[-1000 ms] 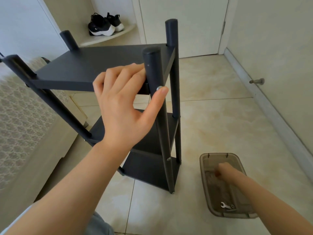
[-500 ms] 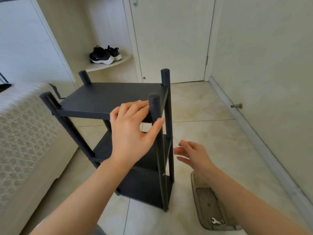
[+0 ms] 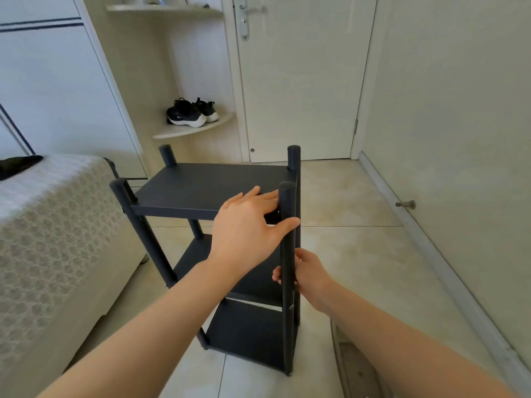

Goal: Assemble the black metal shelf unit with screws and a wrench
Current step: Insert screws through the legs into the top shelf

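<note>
At the near post: left hand spread open, thumb across the front post, fingers on the top shelf's edge.
Right hand: right hand wraps that post lower down, holding nothing else.
Shelf unit: black shelf unit upright on the floor tiles, three shelves and four posts mounted.
Progress: looks nearly done; a bolt head shows low on the post, tightness hard to judge.
Left to do: probably final wrench tightening.
Room: bed close left, parts tray just right, open tile toward the door.
</note>
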The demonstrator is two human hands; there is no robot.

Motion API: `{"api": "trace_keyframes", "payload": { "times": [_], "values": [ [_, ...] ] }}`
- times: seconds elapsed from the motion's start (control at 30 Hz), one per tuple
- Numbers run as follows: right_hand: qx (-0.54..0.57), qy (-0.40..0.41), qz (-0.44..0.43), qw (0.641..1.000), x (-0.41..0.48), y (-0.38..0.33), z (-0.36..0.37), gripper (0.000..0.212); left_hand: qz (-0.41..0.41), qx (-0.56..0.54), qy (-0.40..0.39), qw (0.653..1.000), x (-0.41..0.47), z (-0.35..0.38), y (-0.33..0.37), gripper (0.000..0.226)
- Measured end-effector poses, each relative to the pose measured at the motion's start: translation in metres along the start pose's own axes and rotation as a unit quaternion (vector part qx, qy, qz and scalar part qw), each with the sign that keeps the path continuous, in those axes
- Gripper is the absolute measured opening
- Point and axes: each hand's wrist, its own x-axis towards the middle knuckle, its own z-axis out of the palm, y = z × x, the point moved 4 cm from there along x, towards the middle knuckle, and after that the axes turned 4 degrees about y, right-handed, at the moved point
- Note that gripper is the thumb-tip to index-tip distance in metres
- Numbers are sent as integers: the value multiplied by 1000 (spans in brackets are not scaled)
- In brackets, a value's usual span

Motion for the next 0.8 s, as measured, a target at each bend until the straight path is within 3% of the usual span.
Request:
{"api": "trace_keyframes", "payload": {
  "times": [0.4,0.63,0.8],
  "values": [
    [-12,11,-49,999,69,-60,56,30,-147,-28,56,987,63,-37,-72,28],
    [-37,6,-137,990,99,-105,101,26,-239,-113,129,956,78,-62,-127,13],
    [-23,27,-205,978,103,-118,126,21,-275,-158,204,926,60,-72,-152,20]
  ]
}}
